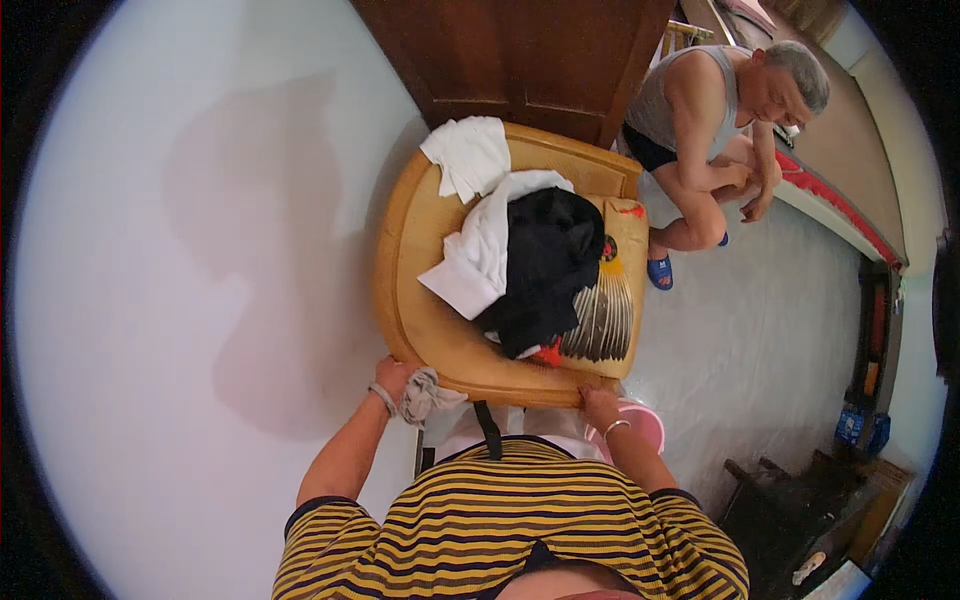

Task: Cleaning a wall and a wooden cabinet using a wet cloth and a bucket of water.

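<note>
A wooden chair [393,290] with a rounded, light-brown frame stands before me against the wall. My left hand [398,376] is closed at its near left rim, and a crumpled grey cloth [428,396] hangs from that hand. At the near right end of the frame, my right hand [600,408] is closed around the wood, fingers partly hidden. On the seat lies a heap of black clothing [545,260] beside a white garment [475,258]. A smaller white cloth [470,155] drapes over the far left rim. Under the heap shows a cushion [612,320] with a bird-feather pattern.
A pink bucket [648,428] stands on the floor by my right forearm. To the far right another person [695,120] sits low, hands near the knees. A dark wooden door [530,60] rises behind the chair. Dark furniture [800,510] stands at the lower right.
</note>
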Demonstrator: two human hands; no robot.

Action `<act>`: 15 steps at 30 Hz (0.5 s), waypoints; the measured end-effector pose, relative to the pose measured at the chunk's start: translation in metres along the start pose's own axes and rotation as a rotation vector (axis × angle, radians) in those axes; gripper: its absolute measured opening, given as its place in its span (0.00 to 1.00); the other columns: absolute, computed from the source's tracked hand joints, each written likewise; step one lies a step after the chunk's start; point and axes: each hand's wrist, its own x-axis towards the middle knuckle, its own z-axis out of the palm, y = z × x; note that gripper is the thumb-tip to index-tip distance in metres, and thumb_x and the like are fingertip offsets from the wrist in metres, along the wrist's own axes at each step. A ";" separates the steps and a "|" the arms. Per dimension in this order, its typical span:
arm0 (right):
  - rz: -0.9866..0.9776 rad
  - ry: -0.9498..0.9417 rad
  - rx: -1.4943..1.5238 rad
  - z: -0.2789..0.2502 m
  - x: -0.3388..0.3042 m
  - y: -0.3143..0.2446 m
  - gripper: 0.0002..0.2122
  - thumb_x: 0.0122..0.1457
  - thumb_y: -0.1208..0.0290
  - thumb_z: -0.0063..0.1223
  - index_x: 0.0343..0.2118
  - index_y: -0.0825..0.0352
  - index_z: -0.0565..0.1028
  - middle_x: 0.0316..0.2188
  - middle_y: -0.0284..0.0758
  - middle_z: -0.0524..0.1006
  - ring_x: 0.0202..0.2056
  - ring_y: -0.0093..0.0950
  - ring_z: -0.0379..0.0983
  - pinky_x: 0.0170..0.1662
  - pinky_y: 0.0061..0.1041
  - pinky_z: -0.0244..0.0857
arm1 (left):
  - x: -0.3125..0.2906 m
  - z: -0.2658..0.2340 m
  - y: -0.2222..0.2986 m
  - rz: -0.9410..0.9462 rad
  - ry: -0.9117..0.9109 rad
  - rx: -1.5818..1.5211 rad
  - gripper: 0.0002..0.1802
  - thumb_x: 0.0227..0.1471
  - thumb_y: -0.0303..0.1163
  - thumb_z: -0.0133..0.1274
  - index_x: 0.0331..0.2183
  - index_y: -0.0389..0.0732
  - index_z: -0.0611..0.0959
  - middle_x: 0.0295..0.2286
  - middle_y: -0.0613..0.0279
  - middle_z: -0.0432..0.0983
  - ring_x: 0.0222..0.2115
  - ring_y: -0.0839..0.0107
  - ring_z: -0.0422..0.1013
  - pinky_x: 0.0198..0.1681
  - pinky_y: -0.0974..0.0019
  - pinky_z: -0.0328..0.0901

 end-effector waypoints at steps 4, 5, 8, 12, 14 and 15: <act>0.017 -0.077 -0.009 0.002 0.000 -0.001 0.19 0.37 0.70 0.55 0.37 0.62 0.71 0.24 0.43 0.75 0.27 0.42 0.73 0.30 0.39 0.67 | -0.002 0.024 0.043 -0.253 0.084 -0.285 0.16 0.41 0.22 0.52 0.37 0.32 0.75 0.31 0.58 0.75 0.29 0.68 0.72 0.32 0.66 0.67; 0.039 -0.153 0.009 -0.009 0.000 -0.007 0.19 0.38 0.70 0.54 0.38 0.62 0.70 0.25 0.44 0.75 0.29 0.42 0.73 0.32 0.39 0.66 | -0.006 0.024 0.052 -0.241 0.098 -0.291 0.16 0.41 0.22 0.52 0.37 0.32 0.75 0.31 0.58 0.75 0.29 0.68 0.72 0.32 0.66 0.67; 0.024 -0.018 0.061 -0.015 -0.003 -0.011 0.26 0.38 0.68 0.55 0.46 0.63 0.67 0.35 0.43 0.73 0.41 0.39 0.69 0.45 0.35 0.62 | -0.009 0.022 0.066 -0.303 0.046 -0.360 0.16 0.40 0.22 0.52 0.37 0.31 0.75 0.31 0.57 0.75 0.29 0.67 0.72 0.32 0.66 0.68; -0.097 -0.031 0.036 -0.008 0.001 0.000 0.29 0.41 0.67 0.54 0.50 0.64 0.62 0.39 0.49 0.71 0.43 0.46 0.66 0.46 0.38 0.60 | -0.006 0.012 0.064 -0.313 0.022 -0.317 0.16 0.40 0.21 0.51 0.37 0.31 0.75 0.30 0.55 0.75 0.29 0.65 0.73 0.33 0.65 0.69; -0.178 -0.011 0.019 -0.007 0.000 0.007 0.29 0.42 0.67 0.54 0.51 0.63 0.61 0.42 0.48 0.69 0.46 0.45 0.64 0.48 0.37 0.59 | -0.012 0.002 0.061 -0.279 -0.019 -0.284 0.15 0.41 0.22 0.51 0.36 0.31 0.75 0.30 0.55 0.75 0.29 0.65 0.73 0.33 0.65 0.69; -0.198 0.013 0.012 -0.010 -0.001 0.007 0.28 0.43 0.66 0.53 0.51 0.63 0.62 0.44 0.48 0.68 0.47 0.44 0.63 0.49 0.36 0.59 | -0.019 -0.003 0.066 -0.302 0.061 -0.288 0.13 0.42 0.24 0.51 0.35 0.31 0.76 0.30 0.55 0.75 0.29 0.65 0.73 0.33 0.65 0.69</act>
